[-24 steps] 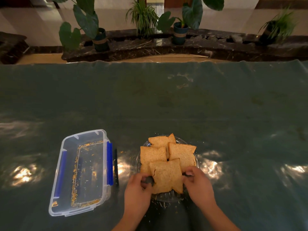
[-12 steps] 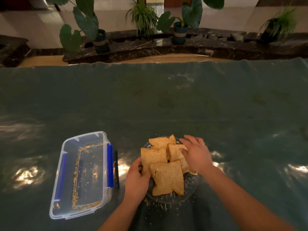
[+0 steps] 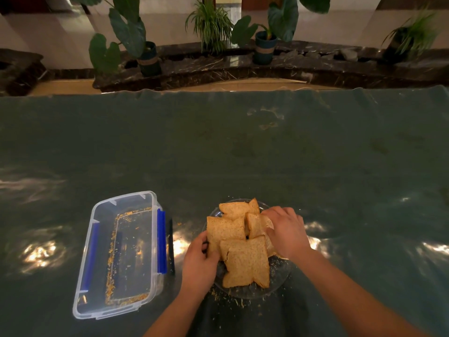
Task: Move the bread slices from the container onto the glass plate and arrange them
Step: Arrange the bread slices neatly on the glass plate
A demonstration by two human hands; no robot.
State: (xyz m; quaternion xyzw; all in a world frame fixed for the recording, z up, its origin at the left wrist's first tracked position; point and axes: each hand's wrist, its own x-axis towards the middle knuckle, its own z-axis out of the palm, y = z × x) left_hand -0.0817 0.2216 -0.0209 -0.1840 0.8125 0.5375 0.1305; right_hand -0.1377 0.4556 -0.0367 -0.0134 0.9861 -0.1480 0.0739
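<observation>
From the head camera, four brown bread slices (image 3: 245, 261) lie overlapping on the glass plate (image 3: 279, 279), which sits on the dark green worktop (image 3: 243, 147) just in front of the person. The nearest slice lies flat with its corners toward the person and away, turned a little like a diamond; the others fan out behind it toward the far rim. The left hand (image 3: 198, 263) is at the plate's left edge, its grip curled onto the near edge of the left slice (image 3: 224, 231). The right hand (image 3: 288, 231) lies over the right slice (image 3: 256, 224), fingers bent down onto it; I cannot tell whether they pinch it or only press. Left of the plate stands the clear plastic container (image 3: 97, 251) with blue clips, its long axis running away from the person, holding only crumbs (image 3: 113, 251). More crumbs lie around the plate's near rim. Potted plants (image 3: 145, 54) line a dark stone ledge beyond the worktop.
</observation>
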